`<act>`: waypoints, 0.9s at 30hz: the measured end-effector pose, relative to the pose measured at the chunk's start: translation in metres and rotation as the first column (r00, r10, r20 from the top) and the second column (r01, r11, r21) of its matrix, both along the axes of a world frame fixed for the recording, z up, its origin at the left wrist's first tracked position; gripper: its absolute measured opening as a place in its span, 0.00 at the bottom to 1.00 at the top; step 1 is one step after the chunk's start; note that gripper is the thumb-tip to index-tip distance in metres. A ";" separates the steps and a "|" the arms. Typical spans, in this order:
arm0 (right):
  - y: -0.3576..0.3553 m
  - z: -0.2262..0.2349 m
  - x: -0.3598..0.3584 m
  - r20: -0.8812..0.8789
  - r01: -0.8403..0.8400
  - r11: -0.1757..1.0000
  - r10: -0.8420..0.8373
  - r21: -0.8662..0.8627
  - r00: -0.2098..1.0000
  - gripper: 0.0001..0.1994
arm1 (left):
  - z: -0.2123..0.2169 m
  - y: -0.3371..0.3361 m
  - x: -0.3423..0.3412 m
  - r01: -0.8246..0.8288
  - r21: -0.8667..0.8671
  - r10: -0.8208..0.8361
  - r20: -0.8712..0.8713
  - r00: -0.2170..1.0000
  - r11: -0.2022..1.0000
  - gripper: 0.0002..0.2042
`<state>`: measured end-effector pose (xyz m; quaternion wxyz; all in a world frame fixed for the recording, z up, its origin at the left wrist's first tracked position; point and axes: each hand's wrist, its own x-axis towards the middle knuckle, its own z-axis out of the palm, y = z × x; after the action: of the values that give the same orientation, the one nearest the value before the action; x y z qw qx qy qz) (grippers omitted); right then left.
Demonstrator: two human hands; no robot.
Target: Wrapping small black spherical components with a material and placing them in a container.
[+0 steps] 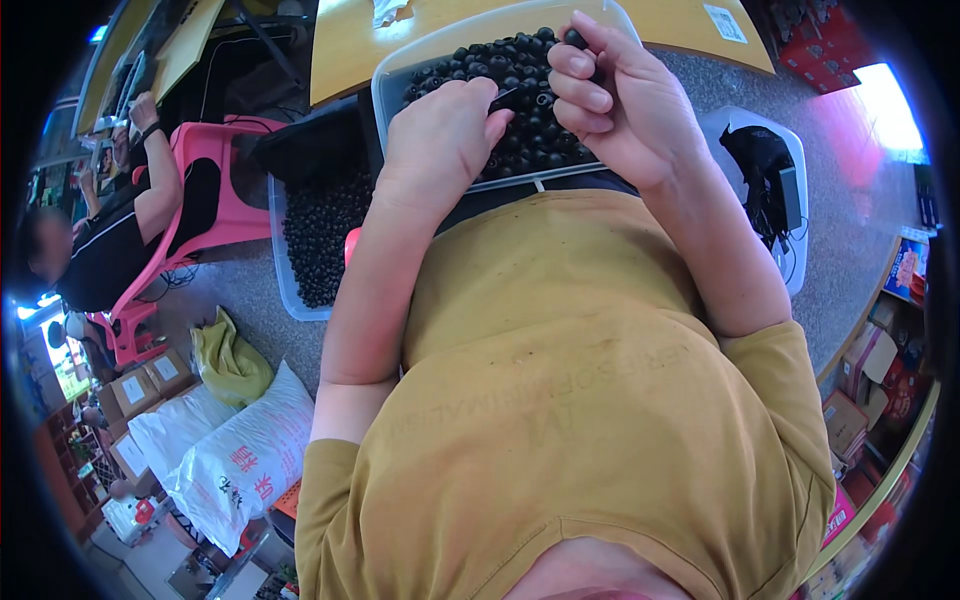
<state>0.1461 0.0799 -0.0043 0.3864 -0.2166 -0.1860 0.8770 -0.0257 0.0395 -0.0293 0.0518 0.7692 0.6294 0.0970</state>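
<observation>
- Our fingers (578, 68) of the right hand (620, 100) curl closed around a small black piece (576, 39), of which only the top end shows above the index finger.
- Our left hand (440, 135) pinches a second small black part (507, 98) between thumb and forefinger; its long axis runs roughly level, and its free end points right toward our right hand.
- Both hands sit close together, just above a clear plastic tray (392, 75) that rests on our lap against the mustard-yellow shirt (560, 380).
- The tray is filled with small round black beads (525, 130), many with a hole in the middle.
- To our left on the floor stands a second clear bin (285, 290), also full of black beads.
- To our right another clear tub (795, 200) holds black cords and a small box.
- A yellow table (350, 50) lies beyond the tray.
- At far left a person sits on a pink chair (225, 190); white sacks (240, 450) lie below.
</observation>
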 end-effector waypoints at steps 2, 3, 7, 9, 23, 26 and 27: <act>0.000 0.000 0.001 -0.017 0.010 1.000 -0.010 -0.013 1.000 0.09 | 0.002 0.001 0.001 -0.007 -0.015 0.007 0.012 1.000 1.000 0.10; -0.001 0.001 0.001 -0.033 0.017 1.000 -0.018 -0.026 0.999 0.09 | 0.004 0.001 0.003 -0.007 -0.015 0.007 0.012 1.000 1.000 0.10; -0.007 0.014 0.003 -0.001 0.045 0.997 -0.045 0.056 0.999 0.09 | 0.014 0.002 0.016 0.043 0.056 -0.050 0.118 0.992 0.998 0.10; -0.014 0.025 0.003 0.125 0.052 0.993 -0.065 0.107 0.990 0.09 | 0.023 0.005 0.019 0.060 0.058 -0.066 0.123 0.990 0.997 0.11; -0.039 0.040 0.002 0.005 -0.090 0.932 0.095 0.352 0.995 0.17 | 0.060 -0.042 0.015 -0.157 0.281 -0.156 0.828 0.538 0.947 0.09; -0.040 0.043 0.002 0.035 -0.167 0.940 0.164 0.298 0.986 0.16 | 0.064 -0.047 0.014 -0.138 0.341 -0.224 0.822 0.524 0.930 0.09; -0.041 0.042 0.002 0.044 -0.162 0.934 0.156 0.319 0.987 0.15 | 0.065 -0.048 0.013 -0.108 0.382 -0.265 0.793 0.548 0.918 0.09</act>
<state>0.1481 0.0390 0.0380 0.3428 -0.1429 -0.3466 0.8614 -0.0127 -0.0085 0.0353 0.1949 0.6527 0.4607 0.5690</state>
